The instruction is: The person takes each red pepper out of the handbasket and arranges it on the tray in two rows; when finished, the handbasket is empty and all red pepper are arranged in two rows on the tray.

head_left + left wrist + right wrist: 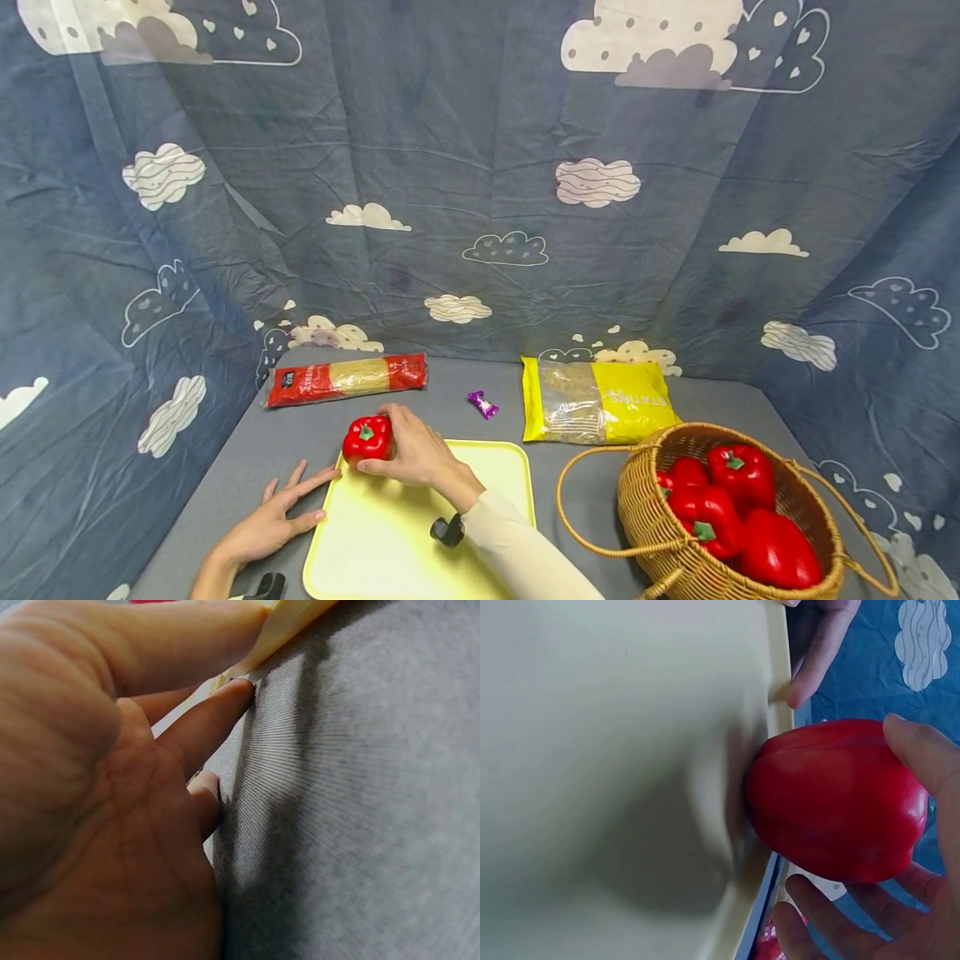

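Well, red pepper point(367, 446) in right fingers point(830, 915) at far-left corner of broad tray point(363, 542)

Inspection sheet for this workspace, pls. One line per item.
Surface: gray cloth, visibly ribbed in the left wrist view.
Job's things: red bell pepper at the yellow tray's far left corner; wicker basket with four more peppers visible inside.
Clutter: red noodle packet, purple wrapped candy, yellow packet with clear window.
Hands: right hand grips the pepper; left hand at the tray's left rim, fingers spread.
Cables: nothing seen.
Surroundings: blue cloud-print curtain.
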A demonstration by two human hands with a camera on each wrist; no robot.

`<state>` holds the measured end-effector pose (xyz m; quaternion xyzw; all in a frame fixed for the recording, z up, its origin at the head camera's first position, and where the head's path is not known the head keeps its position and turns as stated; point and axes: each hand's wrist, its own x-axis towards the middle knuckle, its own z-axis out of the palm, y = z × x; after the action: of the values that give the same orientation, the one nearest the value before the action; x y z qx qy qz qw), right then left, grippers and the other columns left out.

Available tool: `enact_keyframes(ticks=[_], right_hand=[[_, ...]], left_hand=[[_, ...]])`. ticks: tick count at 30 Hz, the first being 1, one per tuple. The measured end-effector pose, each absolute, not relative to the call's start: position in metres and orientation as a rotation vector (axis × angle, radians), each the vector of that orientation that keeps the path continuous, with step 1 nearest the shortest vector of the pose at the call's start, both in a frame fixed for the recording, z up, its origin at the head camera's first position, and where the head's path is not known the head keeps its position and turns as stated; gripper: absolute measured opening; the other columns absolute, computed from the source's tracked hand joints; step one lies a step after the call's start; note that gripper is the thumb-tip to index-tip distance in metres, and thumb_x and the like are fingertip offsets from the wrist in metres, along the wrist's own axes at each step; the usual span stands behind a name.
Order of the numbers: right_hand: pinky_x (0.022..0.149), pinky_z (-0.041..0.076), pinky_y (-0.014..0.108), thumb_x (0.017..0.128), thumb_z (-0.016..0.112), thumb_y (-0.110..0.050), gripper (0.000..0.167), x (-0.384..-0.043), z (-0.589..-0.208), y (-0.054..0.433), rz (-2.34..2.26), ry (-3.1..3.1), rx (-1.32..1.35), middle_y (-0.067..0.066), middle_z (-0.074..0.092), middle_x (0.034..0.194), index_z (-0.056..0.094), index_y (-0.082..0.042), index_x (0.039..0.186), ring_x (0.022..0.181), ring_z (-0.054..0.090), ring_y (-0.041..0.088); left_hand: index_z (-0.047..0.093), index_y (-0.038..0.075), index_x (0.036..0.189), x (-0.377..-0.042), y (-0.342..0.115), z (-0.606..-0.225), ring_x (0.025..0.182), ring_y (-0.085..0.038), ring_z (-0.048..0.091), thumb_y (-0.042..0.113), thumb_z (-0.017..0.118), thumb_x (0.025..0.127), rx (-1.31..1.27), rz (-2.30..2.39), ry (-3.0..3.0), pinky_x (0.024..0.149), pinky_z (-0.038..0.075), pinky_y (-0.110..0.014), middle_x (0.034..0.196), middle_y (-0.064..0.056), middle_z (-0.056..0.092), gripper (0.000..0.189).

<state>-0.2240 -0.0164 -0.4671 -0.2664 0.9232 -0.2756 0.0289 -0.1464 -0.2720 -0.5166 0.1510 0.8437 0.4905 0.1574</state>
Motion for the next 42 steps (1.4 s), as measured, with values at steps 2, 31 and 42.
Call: enact_keyframes(ticks=[2,31,42], right_hand=[[0.090,0.057,0.038,0.083,0.075,-0.058,0.077,-0.224,-0.467,-0.016,-0.848,2.849,-0.819,0.003,0.059,0.129,0.046,-0.017,0.140,0.112,0.062,0.019],[0.092,0.057,0.042,0.084,0.075,-0.055,0.078,-0.214,-0.434,-0.005,-0.876,2.917,-0.886,0.002,0.053,0.142,0.043,-0.017,0.145,0.118,0.062,0.021],[0.093,0.057,0.039,0.087,0.073,-0.053,0.077,-0.203,-0.411,0.009,-0.933,2.936,-0.942,0.001,0.054,0.142,0.042,-0.015,0.147,0.119,0.062,0.021]], left_hand=[[0.042,0.005,0.152,-0.146,-0.272,-0.516,0.146,-0.056,-0.019,0.024,0.064,0.097,0.426,1.401,2.412,0.103,-0.027,-0.075,0.158,-0.032,0.027,0.062],[0.043,0.006,0.152,-0.145,-0.271,-0.517,0.147,-0.054,-0.019,0.023,0.065,0.097,0.412,1.414,2.401,0.104,-0.026,-0.075,0.160,-0.031,0.025,0.062],[0.043,0.006,0.153,-0.145,-0.270,-0.514,0.147,-0.054,-0.018,0.025,0.064,0.098,0.388,1.403,2.405,0.105,-0.026,-0.074,0.160,-0.030,0.025,0.062]])
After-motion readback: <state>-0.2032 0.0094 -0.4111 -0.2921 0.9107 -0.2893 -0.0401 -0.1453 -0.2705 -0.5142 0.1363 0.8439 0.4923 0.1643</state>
